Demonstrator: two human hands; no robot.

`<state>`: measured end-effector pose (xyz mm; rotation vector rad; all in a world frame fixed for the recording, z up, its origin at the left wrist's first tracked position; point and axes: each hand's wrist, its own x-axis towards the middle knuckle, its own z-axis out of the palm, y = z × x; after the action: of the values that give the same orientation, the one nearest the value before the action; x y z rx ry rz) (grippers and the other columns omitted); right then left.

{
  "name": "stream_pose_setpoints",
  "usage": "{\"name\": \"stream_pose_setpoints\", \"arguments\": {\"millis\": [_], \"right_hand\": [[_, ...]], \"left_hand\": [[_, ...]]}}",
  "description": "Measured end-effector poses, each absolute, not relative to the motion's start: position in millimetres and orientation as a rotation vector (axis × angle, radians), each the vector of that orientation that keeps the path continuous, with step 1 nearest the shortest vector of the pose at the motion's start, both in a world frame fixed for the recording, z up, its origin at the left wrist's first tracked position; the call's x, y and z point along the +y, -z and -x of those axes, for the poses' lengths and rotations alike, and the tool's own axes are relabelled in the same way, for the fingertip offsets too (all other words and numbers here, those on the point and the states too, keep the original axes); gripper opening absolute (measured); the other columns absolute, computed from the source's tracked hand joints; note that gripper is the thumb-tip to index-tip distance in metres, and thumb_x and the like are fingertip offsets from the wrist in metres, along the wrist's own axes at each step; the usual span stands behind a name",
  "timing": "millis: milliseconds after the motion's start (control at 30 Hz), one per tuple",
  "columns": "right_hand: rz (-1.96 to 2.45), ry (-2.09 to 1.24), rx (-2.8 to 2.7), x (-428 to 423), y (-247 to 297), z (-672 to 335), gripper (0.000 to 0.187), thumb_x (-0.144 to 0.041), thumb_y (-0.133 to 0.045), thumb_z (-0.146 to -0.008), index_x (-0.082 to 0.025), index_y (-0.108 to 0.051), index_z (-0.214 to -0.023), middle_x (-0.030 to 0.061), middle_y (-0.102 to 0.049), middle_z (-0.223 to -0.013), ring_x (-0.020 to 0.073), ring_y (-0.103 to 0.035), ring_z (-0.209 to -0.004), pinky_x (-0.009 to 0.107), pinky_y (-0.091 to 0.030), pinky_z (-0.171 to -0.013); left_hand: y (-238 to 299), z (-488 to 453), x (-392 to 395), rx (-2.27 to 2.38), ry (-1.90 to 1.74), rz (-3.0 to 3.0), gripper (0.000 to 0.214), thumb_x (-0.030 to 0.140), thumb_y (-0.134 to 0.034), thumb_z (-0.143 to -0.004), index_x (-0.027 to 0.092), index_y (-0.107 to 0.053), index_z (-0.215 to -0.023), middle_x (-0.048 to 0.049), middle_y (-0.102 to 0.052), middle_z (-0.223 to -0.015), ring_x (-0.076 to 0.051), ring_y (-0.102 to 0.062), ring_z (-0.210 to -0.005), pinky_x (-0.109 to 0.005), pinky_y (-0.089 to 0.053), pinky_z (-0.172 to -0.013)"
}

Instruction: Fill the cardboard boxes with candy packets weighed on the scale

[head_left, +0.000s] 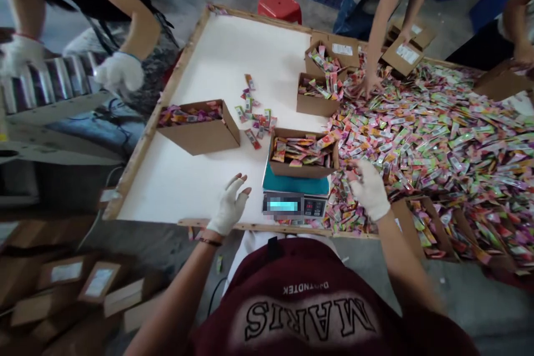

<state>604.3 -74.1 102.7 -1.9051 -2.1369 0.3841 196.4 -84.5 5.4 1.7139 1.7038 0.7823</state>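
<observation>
My left hand [229, 206], in a white glove with bare fingertips, is held over the white table top with its fingers apart and nothing in them. A digital scale [295, 206] with a teal platform stands between my hands. On it rests an open cardboard box [302, 168] full of small colourful sachets [298, 147]. My right hand [370, 190], gloved the same way, is just right of the box at the edge of a large sachet pile [417, 139]. Its fingers are apart, and I see nothing held in them.
Another filled box [200, 136] stands left, near loose sachets [252, 139]. Two co-workers' hands [369, 83] [120, 71] are at the pile and at a machine. Filled boxes [423, 233] line the right front edge; cartons [67, 272] lie lower left. A red stool [279, 6] stands behind.
</observation>
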Motion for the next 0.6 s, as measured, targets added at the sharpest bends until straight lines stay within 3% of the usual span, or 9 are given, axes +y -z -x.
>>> {"name": "stream_pose_setpoints", "arguments": {"millis": [100,167,367,433,600], "right_hand": [[2.356,-0.532,-2.088,-98.9,-67.1,-640.1,0.049,-0.034,-0.045,-0.104,-0.014,-0.051,-0.148,0.0222,-0.061,-0.136,0.0316,-0.061,-0.126,0.047,-0.052,-0.104],[2.511,-0.697,-2.198,-116.3,-43.3,-644.3,0.047,-0.039,-0.057,-0.102,-0.019,-0.056,-0.144,0.0188,-0.061,-0.137,0.0307,-0.063,-0.123,0.047,-0.055,-0.100],[2.615,-0.843,-2.229,-138.4,-13.9,-648.5,0.020,-0.040,-0.063,-0.103,-0.030,-0.070,-0.119,0.0077,-0.065,-0.133,0.0183,-0.066,-0.111,0.034,-0.057,-0.094],[2.664,-0.827,-2.197,-131.7,-12.8,-664.5,0.024,-0.039,-0.063,-0.103,-0.026,-0.069,-0.121,0.0082,-0.069,-0.125,0.0188,-0.068,-0.107,0.034,-0.058,-0.091],[2.680,-0.790,-2.110,-106.8,-14.7,-704.7,0.034,-0.024,-0.051,-0.101,-0.012,-0.071,-0.126,0.0206,-0.075,-0.113,0.0275,-0.074,-0.098,0.031,-0.054,-0.077]], "left_hand": [[-14.4,-193.8,-101.5,1.760,-0.776,-1.661,0.046,0.040,-0.051,-0.094,0.013,-0.066,-0.129,-0.0207,-0.063,-0.143,-0.032,-0.058,-0.138,-0.054,-0.046,-0.119],[-24.9,-192.9,-103.5,1.780,-0.823,-1.641,0.044,0.039,-0.051,-0.096,0.014,-0.066,-0.128,-0.0197,-0.065,-0.141,-0.031,-0.059,-0.137,-0.052,-0.047,-0.119],[-70.6,-205.4,-62.7,1.731,-1.028,-1.708,0.046,0.040,-0.050,-0.100,0.013,-0.064,-0.134,-0.0192,-0.062,-0.145,-0.028,-0.060,-0.135,-0.047,-0.052,-0.113],[-84.2,-215.8,-46.7,1.690,-1.057,-1.743,0.045,0.040,-0.052,-0.099,0.014,-0.064,-0.134,-0.0165,-0.063,-0.146,-0.027,-0.059,-0.135,-0.046,-0.051,-0.114],[-107.4,-247.9,-18.8,1.555,-1.089,-1.832,0.043,0.035,-0.051,-0.099,0.015,-0.066,-0.134,-0.0139,-0.064,-0.144,-0.026,-0.060,-0.134,-0.043,-0.051,-0.115]]}}
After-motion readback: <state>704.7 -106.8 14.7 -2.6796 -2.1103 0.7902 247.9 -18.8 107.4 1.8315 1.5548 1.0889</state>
